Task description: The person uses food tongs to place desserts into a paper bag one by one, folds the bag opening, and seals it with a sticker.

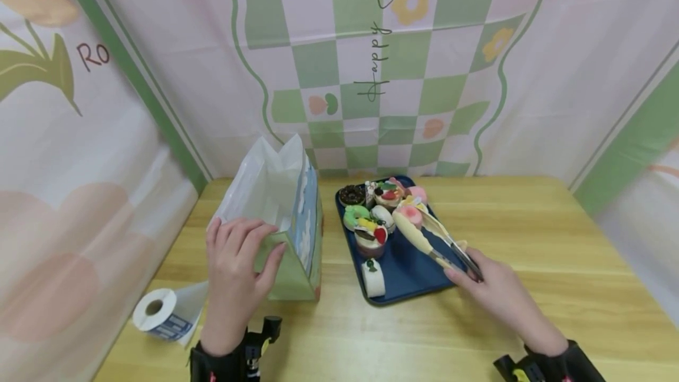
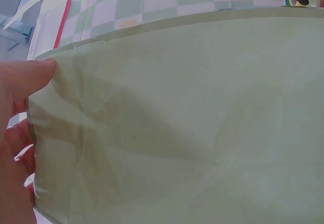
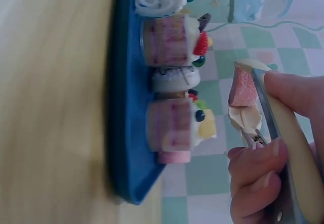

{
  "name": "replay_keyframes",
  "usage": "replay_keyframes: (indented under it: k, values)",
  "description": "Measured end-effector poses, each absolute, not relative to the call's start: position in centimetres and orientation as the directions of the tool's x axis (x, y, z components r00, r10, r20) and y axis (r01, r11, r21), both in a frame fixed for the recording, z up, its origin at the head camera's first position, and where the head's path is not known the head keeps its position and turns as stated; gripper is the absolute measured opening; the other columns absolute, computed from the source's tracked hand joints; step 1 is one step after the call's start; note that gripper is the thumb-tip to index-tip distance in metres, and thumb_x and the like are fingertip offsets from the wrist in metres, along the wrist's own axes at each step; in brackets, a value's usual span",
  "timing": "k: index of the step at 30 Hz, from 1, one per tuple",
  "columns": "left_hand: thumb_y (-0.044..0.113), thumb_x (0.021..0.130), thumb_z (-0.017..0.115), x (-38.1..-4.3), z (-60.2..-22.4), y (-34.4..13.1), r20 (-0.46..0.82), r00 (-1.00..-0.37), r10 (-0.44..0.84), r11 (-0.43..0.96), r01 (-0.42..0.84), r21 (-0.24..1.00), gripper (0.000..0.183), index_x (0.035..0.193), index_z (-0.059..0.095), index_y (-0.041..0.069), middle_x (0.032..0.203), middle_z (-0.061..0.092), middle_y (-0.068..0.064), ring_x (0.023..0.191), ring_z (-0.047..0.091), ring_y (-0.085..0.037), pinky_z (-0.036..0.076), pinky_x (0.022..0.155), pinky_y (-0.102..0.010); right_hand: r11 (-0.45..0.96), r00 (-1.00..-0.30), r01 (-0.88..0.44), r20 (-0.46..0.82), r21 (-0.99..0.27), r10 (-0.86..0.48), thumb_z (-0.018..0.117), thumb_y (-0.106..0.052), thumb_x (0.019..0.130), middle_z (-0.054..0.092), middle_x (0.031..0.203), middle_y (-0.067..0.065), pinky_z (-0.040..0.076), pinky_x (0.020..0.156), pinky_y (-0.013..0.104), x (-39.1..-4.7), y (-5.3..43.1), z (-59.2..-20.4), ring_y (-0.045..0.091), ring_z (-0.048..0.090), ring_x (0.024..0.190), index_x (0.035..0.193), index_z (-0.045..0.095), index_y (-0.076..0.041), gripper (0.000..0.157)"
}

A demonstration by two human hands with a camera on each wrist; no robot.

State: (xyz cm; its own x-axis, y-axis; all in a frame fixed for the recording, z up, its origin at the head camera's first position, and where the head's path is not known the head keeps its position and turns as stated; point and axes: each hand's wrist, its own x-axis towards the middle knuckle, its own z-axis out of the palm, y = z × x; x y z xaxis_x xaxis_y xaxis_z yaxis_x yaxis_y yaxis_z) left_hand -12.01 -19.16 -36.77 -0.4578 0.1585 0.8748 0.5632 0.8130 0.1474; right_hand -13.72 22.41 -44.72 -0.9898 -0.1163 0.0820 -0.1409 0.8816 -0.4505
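Observation:
My left hand [image 1: 239, 270] pinches the near rim of an upright paper bag [image 1: 292, 264], green with a blue side. Its mouth gapes toward the top. In the left wrist view the thumb presses the bag's green face [image 2: 177, 107], while the other fingers curl behind the edge. My right hand [image 1: 495, 293] grips tongs [image 1: 411, 233] with cream tips. Between those tips sits a small pink toy-like dessert [image 3: 243, 87], raised above the dark blue tray [image 1: 414, 276]. A white swirl roll [image 1: 373, 279], a cake cup [image 1: 370, 243] and a green donut [image 1: 356, 216] lie on the tray.
A label roll [image 1: 161, 314] lies left of the bag, its strip trailing toward the left wrist. More desserts, including a chocolate donut [image 1: 352, 194], crowd the tray's far end. A patterned cloth [image 1: 361, 75] hangs behind the wooden table [image 1: 530, 223].

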Motion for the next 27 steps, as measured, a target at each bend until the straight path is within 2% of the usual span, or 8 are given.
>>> replay_keyframes:
  k: [5,9,27]
  values:
    - [0.032,0.088,0.065,-12.1,-36.8,-19.2,0.882,-0.443,0.16,0.808,0.572,0.14,0.029,0.1,0.069,0.006,0.098,0.068,-0.01,0.098,0.057,-0.033,0.027,0.105,-0.062,0.883,-0.969,-0.214,0.202,-0.417,-0.139,0.065,-0.049,0.089,0.045,0.064,-0.002,0.027,0.05,0.023,-14.4,22.0,-43.3,0.011,0.037,0.053,0.104,0.057,-0.006,0.046]
    - [0.031,0.087,0.066,-12.2,-36.8,-19.1,0.889,-0.429,0.161,0.804,0.579,0.133,0.028,0.099,0.07,0.005,0.097,0.069,-0.01,0.095,0.057,-0.032,0.028,0.104,-0.062,0.881,-0.955,-0.252,0.252,-0.401,-0.159,0.066,-0.048,0.089,0.045,0.062,-0.003,0.027,0.049,0.022,-14.8,21.7,-42.1,0.008,0.036,0.05,0.103,0.057,-0.008,0.043]
    - [0.03,0.085,0.068,-12.1,-36.7,-19.2,0.885,-0.436,0.164,0.806,0.576,0.135,0.028,0.1,0.07,0.006,0.097,0.069,-0.01,0.095,0.057,-0.032,0.028,0.105,-0.062,0.877,-0.924,-0.337,0.3,-0.344,-0.237,0.064,-0.05,0.091,0.044,0.062,-0.004,0.028,0.048,0.023,-15.8,20.2,-38.0,0.006,0.035,0.047,0.095,0.051,-0.016,0.037]
